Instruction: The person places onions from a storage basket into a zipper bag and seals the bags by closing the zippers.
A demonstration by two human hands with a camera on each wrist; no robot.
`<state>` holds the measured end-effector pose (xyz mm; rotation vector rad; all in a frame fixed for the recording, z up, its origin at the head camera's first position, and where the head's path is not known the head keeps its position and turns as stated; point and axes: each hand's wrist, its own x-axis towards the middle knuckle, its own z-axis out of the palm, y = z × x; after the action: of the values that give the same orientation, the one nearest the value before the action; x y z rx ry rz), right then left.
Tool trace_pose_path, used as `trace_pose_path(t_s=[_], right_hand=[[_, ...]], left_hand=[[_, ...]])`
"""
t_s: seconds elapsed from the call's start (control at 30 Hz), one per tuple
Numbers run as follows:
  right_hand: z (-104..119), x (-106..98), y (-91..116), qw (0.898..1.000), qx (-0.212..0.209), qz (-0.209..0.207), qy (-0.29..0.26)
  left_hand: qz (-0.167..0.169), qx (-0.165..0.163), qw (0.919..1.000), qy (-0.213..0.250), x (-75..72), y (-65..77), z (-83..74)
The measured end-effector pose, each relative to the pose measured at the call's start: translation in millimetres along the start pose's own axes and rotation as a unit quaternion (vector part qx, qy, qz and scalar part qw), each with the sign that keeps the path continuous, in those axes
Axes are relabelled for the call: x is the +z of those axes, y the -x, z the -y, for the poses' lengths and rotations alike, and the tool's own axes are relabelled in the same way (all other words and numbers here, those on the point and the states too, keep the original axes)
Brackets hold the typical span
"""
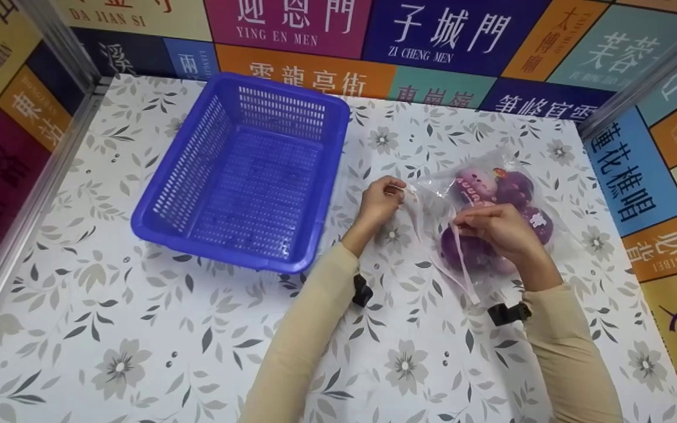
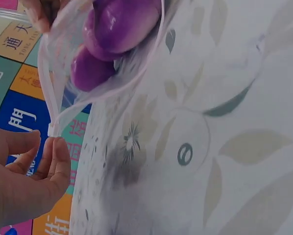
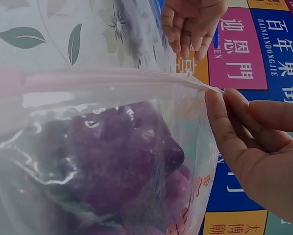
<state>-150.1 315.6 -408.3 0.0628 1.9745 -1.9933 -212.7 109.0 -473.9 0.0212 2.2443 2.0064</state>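
A clear zip bag with pink zip edges lies on the table at right, holding several glossy purple rounded things whose kind I cannot tell. Its mouth gapes toward the left. My right hand is above the bag and pinches one pink edge between thumb and fingertips, plain in the right wrist view. My left hand is at the bag's far corner, fingers bent loosely. In the left wrist view its fingertips are right by a small white zip slider, with a gap between thumb and fingers.
An open blue plastic basket with slotted walls stands to the left of my left hand. A white flowered cloth covers the table. Panels with printed signs wall the back and both sides.
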Motion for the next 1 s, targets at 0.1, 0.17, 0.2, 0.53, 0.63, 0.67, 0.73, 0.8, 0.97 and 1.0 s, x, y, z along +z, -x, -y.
trace_pose_path(t_s=[0.1, 0.17, 0.2, 0.53, 0.63, 0.67, 0.73, 0.8, 0.97, 1.0], right_hand=[[0.0, 1.0, 2.1, 1.0, -0.001, 0.0, 0.011], [-0.3, 1.4, 3.3, 1.0, -0.003, 0.002, 0.017], [-0.6, 1.5, 3.7, 1.0, -0.004, 0.002, 0.021], [-1.9, 2.1, 8.4, 0.999, 0.0, 0.008, 0.042], [-2.1, 1.5, 9.6, 0.999, -0.001, 0.016, 0.028], [-2.4, 1.2, 9.9, 1.0, -0.001, 0.017, 0.024], [-2.9, 0.5, 10.1, 1.0, -0.001, 0.018, 0.024], [-3.7, -0.1, 10.0, 1.0, 0.0, 0.018, 0.024], [-5.5, -0.7, 10.2, 0.999, -0.002, 0.024, 0.022], [-5.7, -0.8, 10.3, 0.999, -0.004, 0.025, 0.022]], left_hand=[[-0.004, 0.01, 0.9999, -0.001, -3.7, -4.2, 2.6], [0.0, 0.009, 0.9999, 0.01, -5.2, -6.3, 3.3], [0.002, 0.009, 0.9998, 0.016, -5.6, -6.9, 3.5], [0.042, 0.024, 0.9983, 0.032, -6.3, -11.9, 8.0], [0.063, 0.025, 0.9956, 0.065, -6.2, -12.1, 9.0], [0.072, 0.025, 0.9943, 0.074, -6.1, -12.2, 9.6], [0.086, 0.032, 0.9923, 0.083, -6.3, -12.2, 10.4], [0.095, 0.036, 0.991, 0.087, -6.4, -12.3, 11.2], [0.102, 0.033, 0.992, 0.067, -5.8, -12.7, 12.0], [0.104, 0.033, 0.9921, 0.062, -5.7, -12.8, 12.1]])
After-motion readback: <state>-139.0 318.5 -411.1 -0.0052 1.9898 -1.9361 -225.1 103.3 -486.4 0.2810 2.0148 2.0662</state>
